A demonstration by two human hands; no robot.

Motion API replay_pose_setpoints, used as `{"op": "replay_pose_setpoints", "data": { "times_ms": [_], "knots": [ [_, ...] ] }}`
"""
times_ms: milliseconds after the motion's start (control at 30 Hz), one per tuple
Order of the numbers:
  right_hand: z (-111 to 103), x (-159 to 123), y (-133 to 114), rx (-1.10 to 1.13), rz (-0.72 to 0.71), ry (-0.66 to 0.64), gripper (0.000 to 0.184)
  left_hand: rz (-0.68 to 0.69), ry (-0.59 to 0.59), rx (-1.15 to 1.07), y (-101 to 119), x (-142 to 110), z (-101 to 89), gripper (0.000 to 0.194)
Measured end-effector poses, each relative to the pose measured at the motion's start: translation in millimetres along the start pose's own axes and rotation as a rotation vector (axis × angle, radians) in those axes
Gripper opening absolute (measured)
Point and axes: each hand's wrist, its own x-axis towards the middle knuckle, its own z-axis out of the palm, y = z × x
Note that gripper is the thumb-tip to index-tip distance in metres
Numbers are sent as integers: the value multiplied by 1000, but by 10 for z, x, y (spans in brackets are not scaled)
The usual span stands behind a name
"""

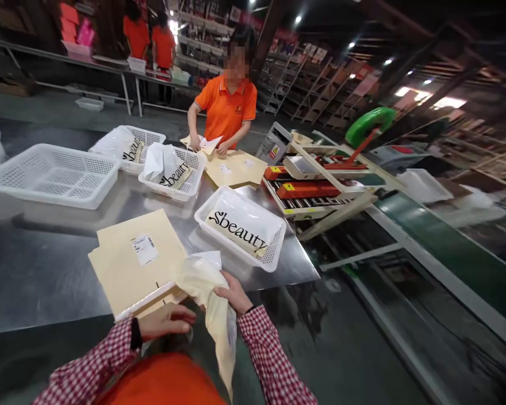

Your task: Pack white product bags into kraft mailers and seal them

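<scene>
My right hand (235,292) is closed on a crumpled cream plastic mailing bag (213,295), which hangs down past the table's front edge. My left hand (167,322) has its fingers stretched out, a little left of the bag, with nothing in them that I can see. Beyond my left hand lies a stack of cream mailing bags (126,270) with a white printed label (144,250) on the top one. A white perforated basket (274,256) stands past my right hand, holding a white-and-cream bag printed "sbeauty" (240,228).
More white baskets (78,197) stand along the metal table (46,270), two with printed bags. Across it, a co-worker in orange (231,109) handles a bag above cream bags (236,167). A roller machine (316,197) and a green conveyor belt (447,236) are to the right.
</scene>
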Motion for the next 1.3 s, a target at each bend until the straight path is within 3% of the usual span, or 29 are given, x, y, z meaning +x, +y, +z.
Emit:
{"op": "replay_pose_setpoints", "data": {
  "times_ms": [33,100,167,267,400,500,567,633,700,800,833,900,967,1000,1067,1167,1233,1300],
  "knots": [
    [-28,-44,79,52,-3,22,56,-58,67,272,-66,-37,-190,19],
    [-54,-87,141,92,12,93,60,-180,338,845,-191,-74,-556,26],
    [-28,-53,93,-34,30,202,63,-260,477,1089,-292,-50,-825,35],
    [101,137,-104,-289,67,195,63,-307,453,1183,-389,42,-988,45],
    [303,590,-276,-625,-8,-33,62,-300,408,1308,-516,114,-1042,31],
    [415,976,-136,-865,-121,-232,67,-219,517,1441,-680,144,-1121,42],
    [493,1155,48,-962,-152,-286,75,-81,592,1452,-810,182,-1166,49],
    [590,1206,228,-978,-160,-267,83,80,531,1408,-935,239,-1199,50],
    [705,1091,370,-922,-183,-168,83,171,406,1348,-1045,301,-1235,47],
    [875,627,574,-812,-186,107,66,177,316,1319,-1168,351,-1311,47],
    [912,425,668,-782,-183,141,61,167,316,1332,-1194,352,-1336,48],
    [928,11,906,-725,-199,35,59,141,331,1371,-1216,336,-1372,50],
    [865,-358,1171,-669,-114,-56,55,121,344,1412,-1205,314,-1383,50],
    [816,-511,1287,-632,-35,-31,52,119,340,1430,-1192,306,-1381,50],
    [722,-739,1439,-499,169,191,46,125,329,1464,-1164,298,-1369,50],
    [687,-851,1415,-39,466,627,51,140,347,1497,-1137,300,-1353,47],
    [740,-785,1282,349,556,724,57,139,354,1512,-1128,303,-1348,46],
    [808,-656,1134,683,559,748,56,144,357,1520,-1113,306,-1343,45]
  ]
}}
